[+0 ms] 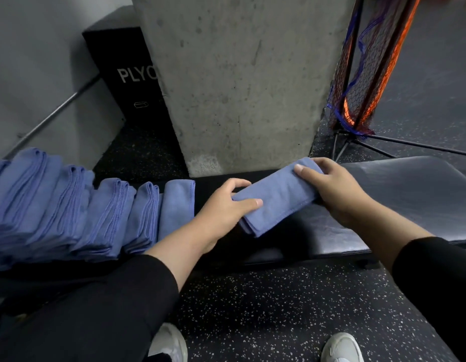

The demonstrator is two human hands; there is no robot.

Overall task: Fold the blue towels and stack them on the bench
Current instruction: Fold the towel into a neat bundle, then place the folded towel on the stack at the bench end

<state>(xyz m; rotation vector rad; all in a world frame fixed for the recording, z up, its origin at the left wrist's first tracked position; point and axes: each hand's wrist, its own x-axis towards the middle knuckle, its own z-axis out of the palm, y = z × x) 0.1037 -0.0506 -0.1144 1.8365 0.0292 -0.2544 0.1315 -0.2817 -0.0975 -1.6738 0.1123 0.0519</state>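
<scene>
Over the middle of the black bench (pixel 399 194) I see a folded blue towel (pixel 276 197) held at both ends. My left hand (pixel 226 205) pinches its near-left end, thumb on top and fingers curled beneath; my right hand (pixel 328 184) grips the far end likewise. Left of it, a row of folded towels (pixel 77 205) leans along the bench, before a concrete pillar (pixel 239 82).

You're in a gym: speckled rubber floor (pixel 265 309), padded bench (pixel 409 189), a plyo box (pixel 127 82) behind its far edge.
</scene>
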